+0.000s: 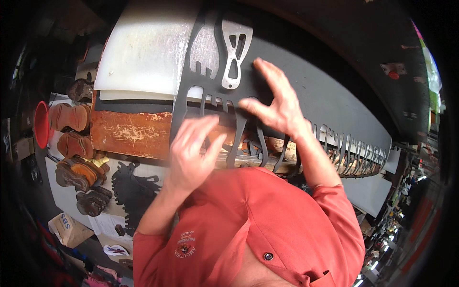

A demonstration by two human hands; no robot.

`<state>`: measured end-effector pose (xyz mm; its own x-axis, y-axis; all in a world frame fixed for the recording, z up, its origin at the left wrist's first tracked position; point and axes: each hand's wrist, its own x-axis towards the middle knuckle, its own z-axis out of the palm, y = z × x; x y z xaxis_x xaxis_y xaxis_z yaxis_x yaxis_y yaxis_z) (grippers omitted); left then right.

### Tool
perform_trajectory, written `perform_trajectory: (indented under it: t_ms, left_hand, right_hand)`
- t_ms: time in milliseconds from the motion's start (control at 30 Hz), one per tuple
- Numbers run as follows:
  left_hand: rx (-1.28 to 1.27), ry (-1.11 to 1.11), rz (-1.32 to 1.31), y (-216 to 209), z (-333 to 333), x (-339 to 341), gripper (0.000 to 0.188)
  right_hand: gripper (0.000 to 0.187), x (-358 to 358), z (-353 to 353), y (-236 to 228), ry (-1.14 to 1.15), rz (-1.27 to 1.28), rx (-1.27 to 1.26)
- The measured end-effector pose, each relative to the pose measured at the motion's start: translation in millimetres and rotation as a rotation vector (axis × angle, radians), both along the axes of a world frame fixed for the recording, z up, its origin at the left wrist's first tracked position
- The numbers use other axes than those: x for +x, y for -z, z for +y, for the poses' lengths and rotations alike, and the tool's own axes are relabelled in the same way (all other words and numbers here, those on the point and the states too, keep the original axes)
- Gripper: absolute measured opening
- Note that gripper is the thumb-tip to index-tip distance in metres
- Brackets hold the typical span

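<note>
A wide black sheet [315,81], leather-like or rubbery, covers the bench, with rows of cut-outs leaving narrow strips along its near edge. A silver metal cutting die [234,56] with several openings lies flat on it. My right hand [281,103] is just right of the die, fingers and thumb spread, with nothing in it. Over the strips at the near left, my left hand [189,153] is blurred by motion. Its thumb stands apart from its stretched fingers, and no object shows in it. Whether either hand touches the sheet I cannot tell.
White cutting boards [143,48] lie at the far left on a worn wooden bench edge [134,134]. Stacked brown shaped pieces [71,117], a red round dish [41,124] and black scraps [134,191] are left. A dark machine beam [330,28] spans the far side, with a red button [393,75].
</note>
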<state>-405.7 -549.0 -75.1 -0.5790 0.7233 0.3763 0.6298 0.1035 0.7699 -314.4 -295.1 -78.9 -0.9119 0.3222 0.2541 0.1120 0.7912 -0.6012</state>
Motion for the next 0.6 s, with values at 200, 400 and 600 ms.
perform_trajectory:
  t_ms: [200,400,600]
  left_hand:
    - [-0.022,-0.084,0.181,35.3,-16.6,31.2,0.029]
    - [0.056,-0.075,0.324,55.2,-6.6,34.0,0.016]
    - [0.043,-0.102,0.395,56.8,-5.4,27.1,0.014]
  right_hand:
    - [0.066,0.2,-16.5,30.1,0.124,0.103,0.217]
    - [0.052,-2.9,-19.8,31.1,0.184,0.174,0.237]
    - [0.019,5.0,-36.6,-17.6,0.25,0.564,0.064]
